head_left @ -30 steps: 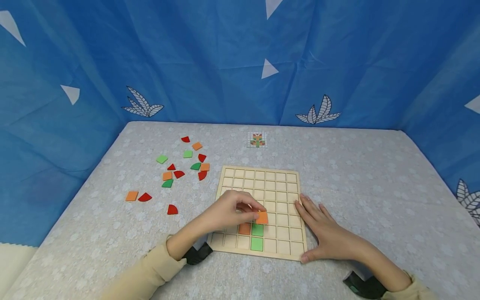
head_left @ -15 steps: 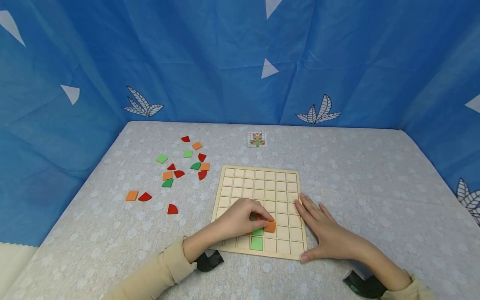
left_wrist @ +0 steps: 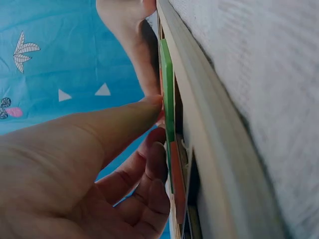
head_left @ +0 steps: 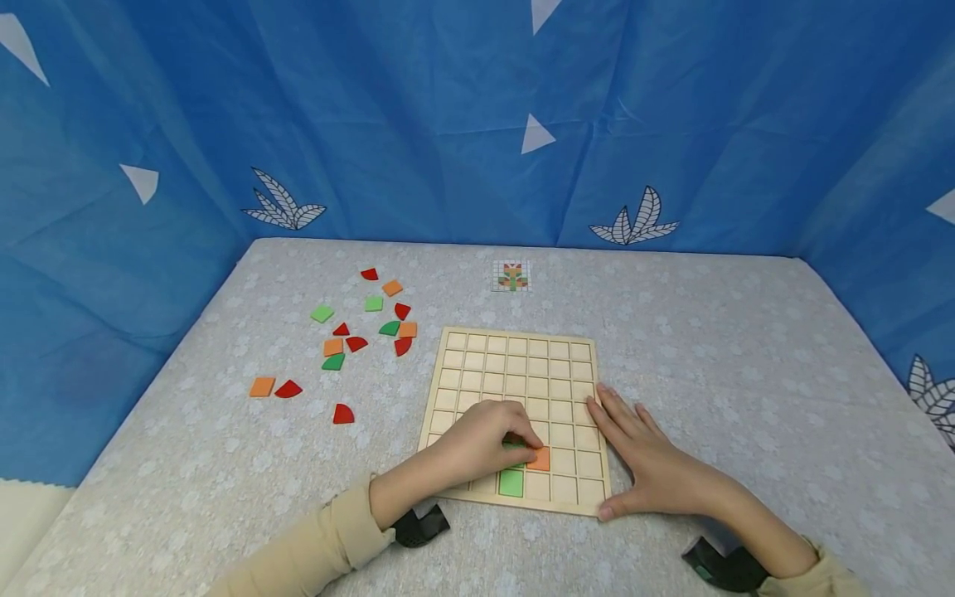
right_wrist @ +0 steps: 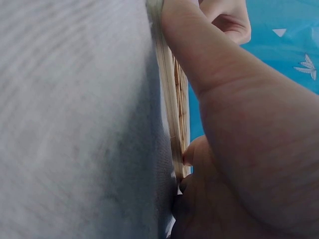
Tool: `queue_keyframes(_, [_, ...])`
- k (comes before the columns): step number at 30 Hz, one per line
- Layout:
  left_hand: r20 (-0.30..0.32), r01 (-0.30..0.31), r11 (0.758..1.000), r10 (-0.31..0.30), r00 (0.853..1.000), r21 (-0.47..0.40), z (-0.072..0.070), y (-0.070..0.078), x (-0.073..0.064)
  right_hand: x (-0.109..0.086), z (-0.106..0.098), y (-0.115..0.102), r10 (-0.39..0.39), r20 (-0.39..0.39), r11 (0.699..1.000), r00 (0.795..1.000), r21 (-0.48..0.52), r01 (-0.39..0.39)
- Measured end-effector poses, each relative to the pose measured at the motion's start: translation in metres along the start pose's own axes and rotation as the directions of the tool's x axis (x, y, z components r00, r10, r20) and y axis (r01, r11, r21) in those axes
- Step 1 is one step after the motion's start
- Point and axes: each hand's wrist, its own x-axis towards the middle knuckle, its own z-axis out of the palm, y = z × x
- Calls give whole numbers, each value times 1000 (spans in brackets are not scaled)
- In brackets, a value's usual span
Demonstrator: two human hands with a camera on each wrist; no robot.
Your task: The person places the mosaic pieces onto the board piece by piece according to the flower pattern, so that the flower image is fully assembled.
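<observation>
A wooden grid board (head_left: 576,492) lies on the table. My left hand (head_left: 481,439) is over its lower middle, thumb and forefinger curled at the left edge of an orange square tile (head_left: 539,459), which lies flat in a cell. A light green square tile (head_left: 511,483) sits one row nearer and one column left; a second green tile is partly hidden under the fingers. In the left wrist view, the thumb meets the green tile (left_wrist: 167,74) edge-on, with an orange tile (left_wrist: 177,174) close by. My right hand (head_left: 649,473) rests spread along the board's right edge, fingertips on the rim.
Left of the board are scattered several loose pieces: orange squares (head_left: 262,387), red quarter-circles (head_left: 343,414), green quarter-circles (head_left: 333,362) and light green squares (head_left: 322,314). A small pattern card (head_left: 511,276) lies behind the board. A blue curtain (head_left: 418,124) surrounds the table.
My left hand has moved right and nearer, bringing the orange tile from above the green tiles down into the cell at their right. The right hand has stayed in place.
</observation>
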Motion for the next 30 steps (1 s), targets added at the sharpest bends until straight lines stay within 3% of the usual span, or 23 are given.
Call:
queue_keyframes(4, [-2, -12, 998, 13, 1000, 54, 0, 1, -1, 0, 0, 0, 0, 0, 1000, 1000, 2, 0])
queue_keyframes(10, [-24, -14, 999, 14, 1000, 36, 0, 1, -2, 0, 0, 0, 6, -4, 1000, 1000, 7, -6])
queue_keyframes(15, [-88, -30, 994, 20, 996, -107, -7, 2, -4, 1, 1, 0, 14, -2, 1000, 1000, 9, -14])
queue_keyframes(18, [-147, -61, 972, 28, 989, -227, -17, -1, -9, 1, 1, 1, 14, 0, 1000, 1000, 7, -14])
queue_keyframes(21, [-205, -51, 953, -11, 979, -297, -34, -7, -19, 0, 1, 1, 4, -5, 1000, 1000, 8, -4])
queue_keyframes(25, [-272, 55, 934, -158, 949, -354, -63, -24, -44, 0, 1, 1, -5, -6, 1000, 1000, 12, 5])
queue_keyframes(28, [-314, 129, 897, -279, 907, -422, -84, -41, -69, 1, 0, 1, -4, -4, 1000, 1000, 11, 4])
queue_keyframes(30, [-341, 175, 873, -353, 871, -456, -98, -50, -87, 1, 0, 0, -3, -3, 1000, 1000, 12, 3])
